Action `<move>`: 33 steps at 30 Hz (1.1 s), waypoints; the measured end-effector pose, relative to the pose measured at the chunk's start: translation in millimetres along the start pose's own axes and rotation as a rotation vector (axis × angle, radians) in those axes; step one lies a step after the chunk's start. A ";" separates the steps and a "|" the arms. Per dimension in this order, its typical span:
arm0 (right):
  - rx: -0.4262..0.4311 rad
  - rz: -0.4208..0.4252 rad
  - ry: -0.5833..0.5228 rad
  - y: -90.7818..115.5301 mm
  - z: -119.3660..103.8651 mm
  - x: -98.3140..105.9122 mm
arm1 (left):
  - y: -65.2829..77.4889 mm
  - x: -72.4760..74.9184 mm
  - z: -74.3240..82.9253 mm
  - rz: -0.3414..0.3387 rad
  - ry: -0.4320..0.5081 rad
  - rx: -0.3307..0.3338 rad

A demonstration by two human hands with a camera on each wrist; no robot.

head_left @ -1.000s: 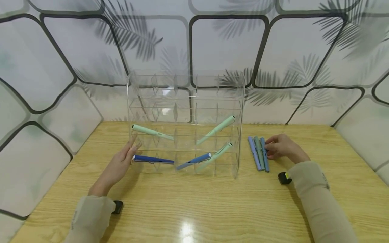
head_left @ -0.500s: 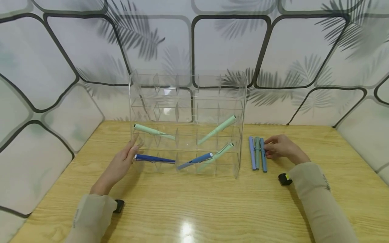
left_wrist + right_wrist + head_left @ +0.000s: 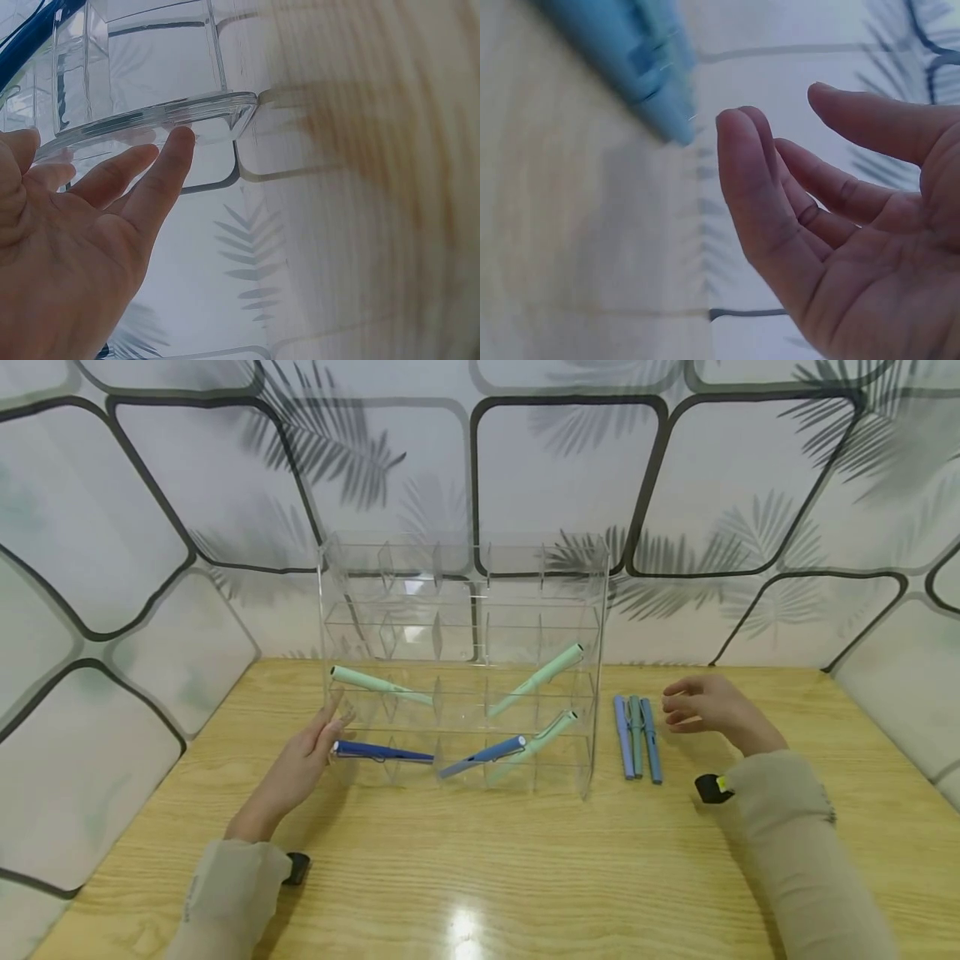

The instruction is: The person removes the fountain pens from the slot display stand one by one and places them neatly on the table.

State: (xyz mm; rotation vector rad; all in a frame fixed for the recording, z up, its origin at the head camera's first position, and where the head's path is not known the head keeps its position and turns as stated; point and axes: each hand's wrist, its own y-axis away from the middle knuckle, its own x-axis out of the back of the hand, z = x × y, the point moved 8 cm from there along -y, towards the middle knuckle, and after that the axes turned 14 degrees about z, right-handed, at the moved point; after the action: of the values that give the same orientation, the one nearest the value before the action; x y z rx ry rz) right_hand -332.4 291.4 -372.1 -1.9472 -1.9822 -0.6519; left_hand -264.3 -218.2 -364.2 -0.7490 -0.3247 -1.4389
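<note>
My left hand [image 3: 292, 768] rests at the left side wall of a clear acrylic rack [image 3: 600, 610]; in the left wrist view its extended fingers [image 3: 161, 180] touch the outside of the panel. My right hand [image 3: 716, 710] is raised over the table, fingers bent and thumb apart, holding nothing. Just left of it lie three capped pens side by side: a lavender pen [image 3: 624, 739], a grey-green pen [image 3: 637, 739] and a blue pen [image 3: 652, 742]. The right wrist view shows a gap between fingertips and the blurred blue pen [image 3: 622, 60].
The rack's lower two rows hold a dark blue pen [image 3: 382, 752], a blue pen [image 3: 483, 756] and light green pens [image 3: 532, 747] [image 3: 536, 681] [image 3: 378, 683], lying at slants. Upper compartments are bare. A patterned backdrop [image 3: 562, 485] rises behind the wooden table [image 3: 450, 860].
My right hand has let go of the blue pen and drawn back up and to the right. The three pens lie slightly fanned and straighter. My left hand stays at the rack.
</note>
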 end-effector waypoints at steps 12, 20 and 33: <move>0.072 0.035 -0.264 21.2 -45.9 9.5 | 0.3 0.3 -0.5 0.001 0.011 -0.009; 0.134 -0.051 -0.671 39.5 -78.4 -2.2 | 0.5 0.1 -1.7 0.002 0.023 -0.009; 0.222 -0.360 -0.967 73.4 -118.9 -38.4 | 0.5 0.6 -2.6 0.002 0.029 -0.014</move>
State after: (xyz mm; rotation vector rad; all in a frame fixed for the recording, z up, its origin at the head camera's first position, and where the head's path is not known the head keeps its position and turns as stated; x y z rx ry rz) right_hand -270.6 197.3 -280.9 -1.9460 -2.8074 0.5767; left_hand -264.4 -220.3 -365.9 -0.7388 -0.2913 -1.4497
